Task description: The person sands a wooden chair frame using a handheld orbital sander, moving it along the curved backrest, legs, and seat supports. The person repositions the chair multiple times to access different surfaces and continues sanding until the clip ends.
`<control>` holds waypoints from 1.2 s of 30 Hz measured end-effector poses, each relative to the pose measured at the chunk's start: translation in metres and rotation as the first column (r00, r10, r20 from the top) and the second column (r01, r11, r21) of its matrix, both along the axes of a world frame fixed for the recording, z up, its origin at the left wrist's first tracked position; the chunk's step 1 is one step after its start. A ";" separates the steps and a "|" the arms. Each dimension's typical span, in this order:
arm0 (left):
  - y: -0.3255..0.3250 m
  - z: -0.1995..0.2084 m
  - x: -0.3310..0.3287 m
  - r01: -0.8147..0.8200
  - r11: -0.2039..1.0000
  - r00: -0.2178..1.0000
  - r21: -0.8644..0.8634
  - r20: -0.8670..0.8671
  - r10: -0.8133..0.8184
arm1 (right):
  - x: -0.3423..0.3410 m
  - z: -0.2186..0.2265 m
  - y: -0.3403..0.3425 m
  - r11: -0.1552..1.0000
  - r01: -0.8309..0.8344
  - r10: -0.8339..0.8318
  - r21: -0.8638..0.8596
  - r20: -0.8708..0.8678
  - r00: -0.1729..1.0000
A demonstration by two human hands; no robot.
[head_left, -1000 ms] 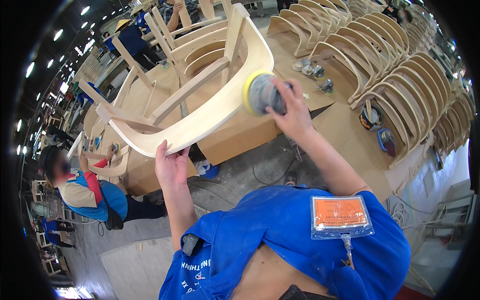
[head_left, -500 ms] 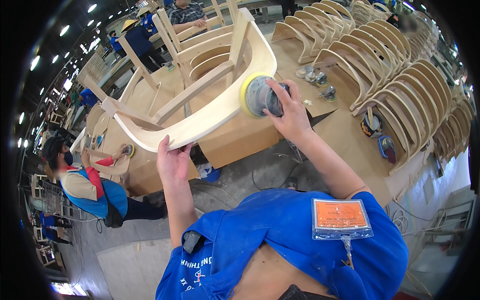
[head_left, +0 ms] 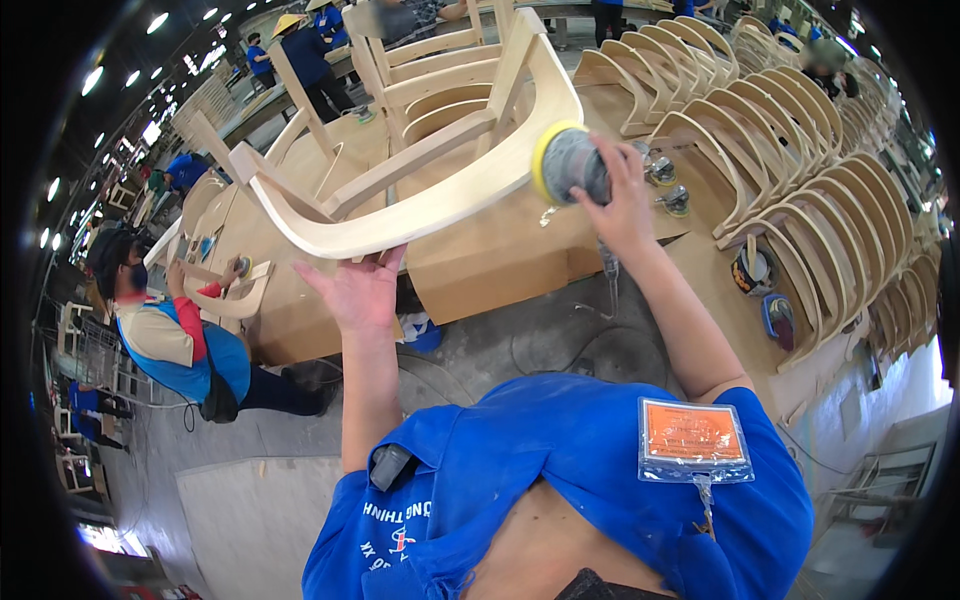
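A pale wooden chair frame (head_left: 420, 225) with a broad curved rail lies tilted on the cardboard-covered bench in front of me. My right hand (head_left: 622, 205) is wrapped round a round orbital sander (head_left: 580, 168) with a yellow-edged pad. The pad stands on edge against the outer face of the rail at its right bend, and a hose hangs below the tool. Palm up, my left hand (head_left: 362, 290) is under the rail's left part. Its thumb is spread away, and the fingertips reach behind the lower edge, partly hidden.
Rows of curved wooden parts (head_left: 830, 215) stand on the right. Several small sanders (head_left: 675, 200), a round container (head_left: 752, 268) and a brush (head_left: 778, 318) lie before them. Cardboard (head_left: 500, 280) covers the bench edge. At left a co-worker (head_left: 175, 330) sands another part.
The sander has moved right along the rail to its bend and turned more on edge. My left thumb has come off the rail and spread out. The view has shifted slightly.
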State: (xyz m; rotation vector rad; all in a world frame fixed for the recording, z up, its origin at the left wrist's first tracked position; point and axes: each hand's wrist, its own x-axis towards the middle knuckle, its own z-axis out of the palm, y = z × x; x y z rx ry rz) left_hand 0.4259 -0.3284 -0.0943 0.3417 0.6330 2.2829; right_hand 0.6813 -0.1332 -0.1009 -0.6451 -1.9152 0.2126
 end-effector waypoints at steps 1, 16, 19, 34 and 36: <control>0.000 0.000 0.000 -0.002 0.999 1.000 0.035 0.022 0.001 | -0.006 -0.001 -0.014 0.998 -0.038 0.037 0.040 0.024 0.999; -0.001 -0.037 -0.036 0.054 0.994 0.996 0.097 0.067 -0.061 | -0.101 0.055 -0.119 0.812 -0.439 0.189 0.386 0.537 0.822; -0.005 -0.049 -0.041 0.078 0.990 0.993 0.115 -0.102 -0.066 | -0.121 0.070 -0.137 0.815 -0.504 0.206 0.286 0.670 0.713; -0.005 -0.022 -0.022 -0.037 0.998 0.974 0.046 -0.221 0.046 | -0.146 0.077 -0.146 0.800 -0.564 0.292 0.205 0.687 0.665; -0.006 -0.014 -0.025 -0.008 0.998 0.997 0.065 -0.073 0.013 | -0.117 0.071 -0.125 0.813 -0.556 0.314 0.176 0.671 0.671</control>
